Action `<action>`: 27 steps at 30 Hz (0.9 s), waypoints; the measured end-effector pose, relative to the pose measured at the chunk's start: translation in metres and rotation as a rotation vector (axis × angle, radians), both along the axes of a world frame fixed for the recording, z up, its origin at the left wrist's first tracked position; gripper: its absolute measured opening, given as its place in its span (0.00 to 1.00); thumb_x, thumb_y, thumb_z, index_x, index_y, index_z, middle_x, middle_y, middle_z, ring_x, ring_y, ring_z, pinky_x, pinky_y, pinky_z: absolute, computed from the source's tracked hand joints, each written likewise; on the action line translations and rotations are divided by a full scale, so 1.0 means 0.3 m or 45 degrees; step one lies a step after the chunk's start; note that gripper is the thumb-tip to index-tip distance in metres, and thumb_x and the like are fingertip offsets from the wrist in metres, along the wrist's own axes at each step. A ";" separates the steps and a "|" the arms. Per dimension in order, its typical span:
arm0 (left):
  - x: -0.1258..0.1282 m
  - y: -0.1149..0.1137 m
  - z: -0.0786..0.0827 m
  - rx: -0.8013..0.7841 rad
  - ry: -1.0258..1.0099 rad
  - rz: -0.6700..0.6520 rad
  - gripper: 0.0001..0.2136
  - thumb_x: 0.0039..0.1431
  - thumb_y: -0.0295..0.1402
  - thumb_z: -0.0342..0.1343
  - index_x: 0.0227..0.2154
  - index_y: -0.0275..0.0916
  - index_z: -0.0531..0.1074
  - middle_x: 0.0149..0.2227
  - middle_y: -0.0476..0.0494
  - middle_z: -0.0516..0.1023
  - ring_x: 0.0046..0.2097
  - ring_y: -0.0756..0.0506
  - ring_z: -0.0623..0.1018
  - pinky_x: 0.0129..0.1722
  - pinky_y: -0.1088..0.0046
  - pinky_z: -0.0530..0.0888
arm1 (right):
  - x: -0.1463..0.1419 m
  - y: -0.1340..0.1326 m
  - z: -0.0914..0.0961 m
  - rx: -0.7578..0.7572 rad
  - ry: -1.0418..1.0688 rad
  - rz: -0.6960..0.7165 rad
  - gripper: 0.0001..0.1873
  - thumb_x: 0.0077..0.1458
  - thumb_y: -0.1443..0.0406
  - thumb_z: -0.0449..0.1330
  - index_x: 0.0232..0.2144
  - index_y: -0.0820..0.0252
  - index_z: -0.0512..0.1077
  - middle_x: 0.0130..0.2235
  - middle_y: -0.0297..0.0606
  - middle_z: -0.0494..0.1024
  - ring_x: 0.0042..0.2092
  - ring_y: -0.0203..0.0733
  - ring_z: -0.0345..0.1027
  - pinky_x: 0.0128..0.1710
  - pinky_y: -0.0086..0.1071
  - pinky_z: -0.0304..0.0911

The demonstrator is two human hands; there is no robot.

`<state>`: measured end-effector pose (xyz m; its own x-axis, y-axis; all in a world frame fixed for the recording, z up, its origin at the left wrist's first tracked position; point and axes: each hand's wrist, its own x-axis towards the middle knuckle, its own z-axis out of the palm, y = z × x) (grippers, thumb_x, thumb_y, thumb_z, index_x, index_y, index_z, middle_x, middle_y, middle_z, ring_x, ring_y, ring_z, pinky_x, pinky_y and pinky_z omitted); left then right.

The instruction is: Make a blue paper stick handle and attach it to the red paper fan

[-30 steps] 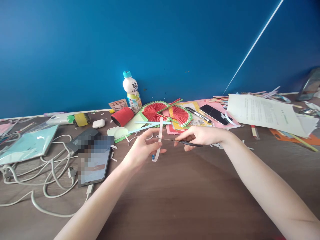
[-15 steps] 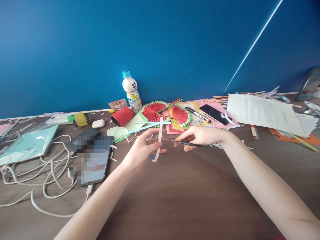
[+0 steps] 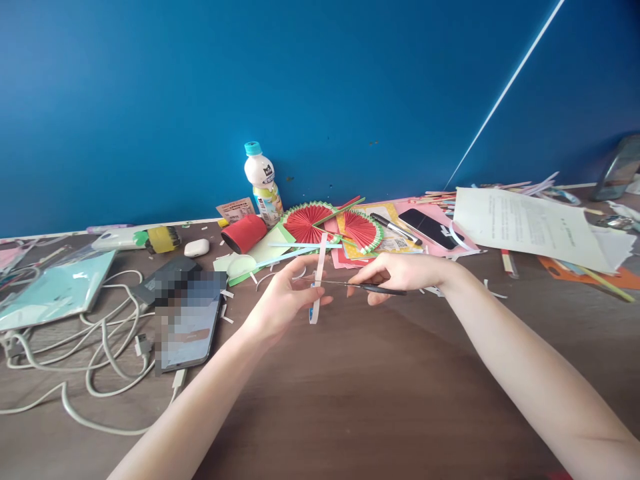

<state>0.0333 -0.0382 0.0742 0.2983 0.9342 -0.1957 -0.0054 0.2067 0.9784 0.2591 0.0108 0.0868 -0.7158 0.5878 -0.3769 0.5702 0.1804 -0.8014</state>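
My left hand is closed in a pinch, holding a narrow white paper strip upright above the table. The strip's lower end curves, and a small blue patch shows beside it. My right hand is closed on slim dark tweezers, whose thin metal tips point left and meet the strip near my left fingers. Whether the tips grip the strip is too small to tell. Just behind the hands lie two red folded paper fans with green-and-white edges and pale blue paper strips.
A bottle stands by the blue wall, near a red cylinder. At left are a phone, white cables and a teal packet. A pen, another phone and a printed sheet lie at right.
The lower end of the white strip has swung slightly right, and its curl looks narrower. Both hands stay almost in place.
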 end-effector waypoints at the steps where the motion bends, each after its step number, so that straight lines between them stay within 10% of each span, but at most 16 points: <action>1: 0.000 0.000 0.000 -0.006 0.002 0.003 0.19 0.47 0.27 0.58 0.44 0.44 0.67 0.43 0.44 0.71 0.46 0.44 0.72 0.43 0.66 0.74 | 0.000 0.000 -0.001 0.002 0.002 0.003 0.28 0.43 0.53 0.61 0.48 0.55 0.71 0.46 0.37 0.75 0.47 0.46 0.67 0.42 0.31 0.60; 27: -0.002 0.000 -0.013 0.038 0.009 -0.032 0.18 0.47 0.27 0.58 0.43 0.44 0.67 0.45 0.45 0.71 0.51 0.42 0.69 0.43 0.66 0.75 | 0.012 0.005 -0.006 0.041 -0.001 0.086 0.26 0.47 0.53 0.58 0.47 0.56 0.72 0.44 0.38 0.76 0.44 0.44 0.66 0.39 0.29 0.58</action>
<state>0.0325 -0.0382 0.0703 0.3202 0.9319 -0.1701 0.0059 0.1776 0.9841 0.2626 0.0124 0.0851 -0.7538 0.5503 -0.3593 0.5567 0.2443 -0.7940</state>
